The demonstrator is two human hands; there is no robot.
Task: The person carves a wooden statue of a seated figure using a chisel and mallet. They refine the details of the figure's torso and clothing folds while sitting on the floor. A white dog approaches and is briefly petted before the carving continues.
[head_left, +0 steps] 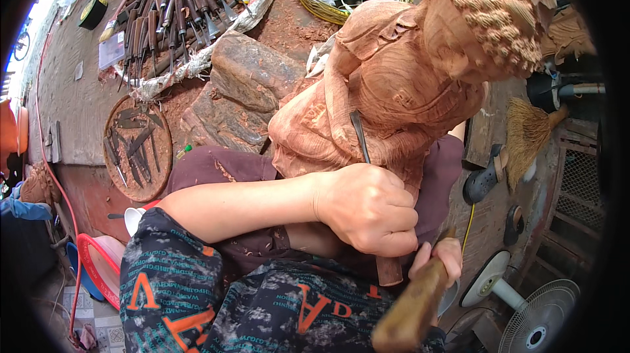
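A carved wooden figure with tight curls and a draped robe leans across my lap. My left hand is closed in a fist around a wood chisel. The chisel's steel blade points away from me and meets the carving near the figure's folded arms. Below the fist, the butt of its brown wooden handle sticks out. My right hand grips a wooden mallet just beside that butt, apart from it. The mallet looks slightly blurred, and part of the right hand is hidden behind it.
Many carving tools lie in a heap at the far left. Nearer is a round tray of thin blades. Stone-like blocks sit beyond my knee. On the right are a straw broom, a dark shoe and a fan.
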